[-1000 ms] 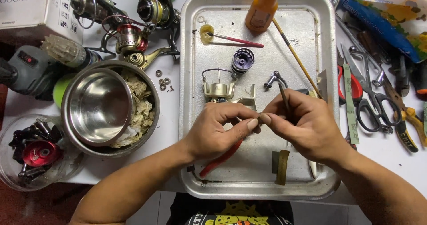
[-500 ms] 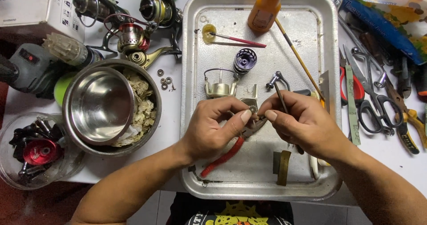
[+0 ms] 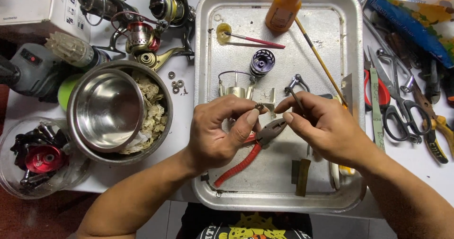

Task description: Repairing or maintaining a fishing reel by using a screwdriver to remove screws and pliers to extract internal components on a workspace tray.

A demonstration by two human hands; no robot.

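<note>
My left hand [image 3: 222,130] pinches a small toothed gear [image 3: 259,107] between thumb and forefinger over the metal tray [image 3: 205,40]. My right hand [image 3: 326,125] is close beside it, fingers curled around a thin dark metal tool [image 3: 295,97] whose tip points up past the knuckles. The two hands are a little apart. Under them on the tray lie red-handled pliers [image 3: 246,156]. Just beyond the fingers stand a gold reel part [image 3: 235,88] with a wire bail and a purple spool [image 3: 262,61].
An orange bottle [image 3: 283,7], a small brush [image 3: 253,40] and a long stick [image 3: 321,61] lie in the tray. Left of it are nested steel bowls [image 3: 106,109], fishing reels [image 3: 142,35], a plastic tub with parts [image 3: 35,156]. Scissors [image 3: 399,99] and hand tools lie right.
My hands, joined a second ago around the small part, have drawn slightly apart. The left now holds the gear alone and the pliers head shows between them.
</note>
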